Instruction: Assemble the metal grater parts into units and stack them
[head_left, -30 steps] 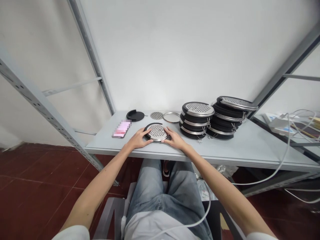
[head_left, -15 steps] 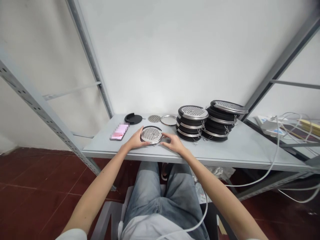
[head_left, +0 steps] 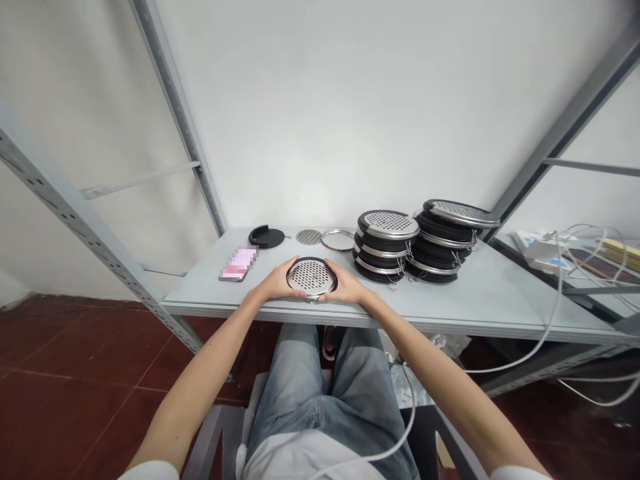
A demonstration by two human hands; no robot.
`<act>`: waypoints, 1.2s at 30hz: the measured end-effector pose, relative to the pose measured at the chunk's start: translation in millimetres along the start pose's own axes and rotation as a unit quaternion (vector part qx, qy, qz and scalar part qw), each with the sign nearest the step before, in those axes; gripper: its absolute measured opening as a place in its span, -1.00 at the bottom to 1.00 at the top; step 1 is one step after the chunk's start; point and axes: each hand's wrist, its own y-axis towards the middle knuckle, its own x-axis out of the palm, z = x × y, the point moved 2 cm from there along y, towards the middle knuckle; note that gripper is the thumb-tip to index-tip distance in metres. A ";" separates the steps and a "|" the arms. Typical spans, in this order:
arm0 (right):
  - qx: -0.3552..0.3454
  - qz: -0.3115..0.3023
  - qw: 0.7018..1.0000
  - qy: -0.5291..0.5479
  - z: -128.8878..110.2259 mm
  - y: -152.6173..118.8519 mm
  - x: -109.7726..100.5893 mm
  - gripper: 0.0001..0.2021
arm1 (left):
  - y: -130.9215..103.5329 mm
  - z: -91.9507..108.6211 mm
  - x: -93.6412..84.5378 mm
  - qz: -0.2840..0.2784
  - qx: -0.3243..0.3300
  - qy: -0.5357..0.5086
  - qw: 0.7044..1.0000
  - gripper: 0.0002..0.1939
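Observation:
A round black holder with a perforated metal plate (head_left: 311, 277) and a shiny metal ring lies near the table's front edge. My left hand (head_left: 281, 280) curves around its left side, and my right hand (head_left: 346, 283) clasps the right side, thumbs at the front rim. Behind it lie a loose perforated disc (head_left: 309, 237) and a thin metal ring (head_left: 338, 240). Farther left sits a black round holder (head_left: 269, 238) with a small wire clip. To the right, two stacks of similar assembled pieces stand side by side, the nearer stack (head_left: 386, 245) and the taller stack (head_left: 440, 241).
A phone (head_left: 240, 264) with a blurred screen lies left of my hands on the grey table (head_left: 500, 293). Metal shelf posts (head_left: 173, 100) frame both sides. A white cable (head_left: 550, 313) hangs over the front right edge, and boxes lie beyond the right post.
The perforated holder has shifted slightly right and toward me, its clip now at the front. My right hand has closed more fully around its right side; my left hand moved with it.

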 end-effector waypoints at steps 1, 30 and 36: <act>0.000 0.005 1.000 0.002 0.0 -0.1 0.1 0.23 | -0.3 0.7 -0.2 0.003 0.004 -0.002 1.000 0.24; 0.012 0.083 0.996 0.011 5.2 0.5 0.2 -0.41 | -4.5 -1.4 1.8 0.053 -0.034 0.022 0.998 -0.08; 0.031 0.090 0.995 -0.001 6.7 -1.7 1.3 -0.34 | -4.1 -6.5 2.6 0.103 -0.038 0.020 0.994 -0.22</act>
